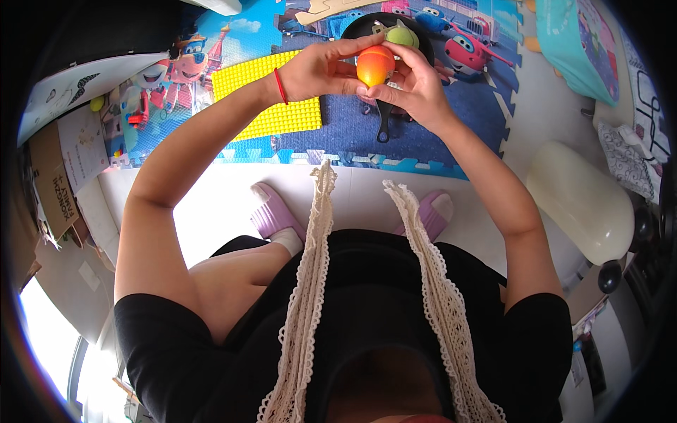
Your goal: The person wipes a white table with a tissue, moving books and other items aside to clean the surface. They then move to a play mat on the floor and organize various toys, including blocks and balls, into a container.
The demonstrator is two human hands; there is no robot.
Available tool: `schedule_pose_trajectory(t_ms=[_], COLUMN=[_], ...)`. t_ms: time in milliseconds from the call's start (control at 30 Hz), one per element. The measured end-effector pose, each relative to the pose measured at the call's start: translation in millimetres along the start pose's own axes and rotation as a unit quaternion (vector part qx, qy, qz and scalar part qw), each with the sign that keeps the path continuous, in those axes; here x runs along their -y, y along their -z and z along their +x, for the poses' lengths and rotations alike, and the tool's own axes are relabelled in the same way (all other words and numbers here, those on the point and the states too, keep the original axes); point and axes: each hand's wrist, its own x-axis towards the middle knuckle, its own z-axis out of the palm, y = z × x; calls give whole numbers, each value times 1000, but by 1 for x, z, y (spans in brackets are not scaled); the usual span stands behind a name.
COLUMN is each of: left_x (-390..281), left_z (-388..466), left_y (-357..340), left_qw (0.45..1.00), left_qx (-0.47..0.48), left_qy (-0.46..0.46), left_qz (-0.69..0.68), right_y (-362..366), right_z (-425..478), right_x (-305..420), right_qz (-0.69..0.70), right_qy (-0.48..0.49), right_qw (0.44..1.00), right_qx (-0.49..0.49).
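Observation:
An orange-red toy fruit point(374, 66), yellow toward its lower end, is held up between my two hands. A thin seam line crosses it near the top. My left hand point(325, 66) grips it from the left, with a red cord around the wrist. On the other side, my right hand point(415, 84) has thumb and fingers around it, and the thumb tips come close together below. Behind and under the hands lies a black toy frying pan point(362, 33), its handle pointing toward me. Green toy food point(403, 36) rests in the pan, partly hidden by my fingers.
A yellow studded building baseplate point(288, 119) lies left of the pan on a cartoon-printed foam mat point(439, 143). Wooden pieces point(336, 8) sit at the far edge. A turquoise bag or box point(576, 53) and a cream rounded object point(582, 203) stand right; cardboard point(53, 174) is left.

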Motion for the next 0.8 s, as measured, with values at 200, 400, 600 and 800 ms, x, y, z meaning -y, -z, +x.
schedule_pose_trajectory(t_ms=[200,400,600,800], left_x=[-5,5,14,49], left_z=[0,-10,4,12], left_y=[-5,-15,-3,38], left_qw=[999,998,998,902], left_qx=[-16,-35,-28,-247], left_qy=[-27,58,53,134], left_qz=[13,14,3,327], right_y=[0,-4,21,56], right_z=[-6,-17,4,100], right_x=[0,-10,-13,13], right_qz=[-84,37,-3,-184], right_qy=[80,-22,-76,-115], right_qw=[993,999,996,976], right_qx=[-20,2,54,22])
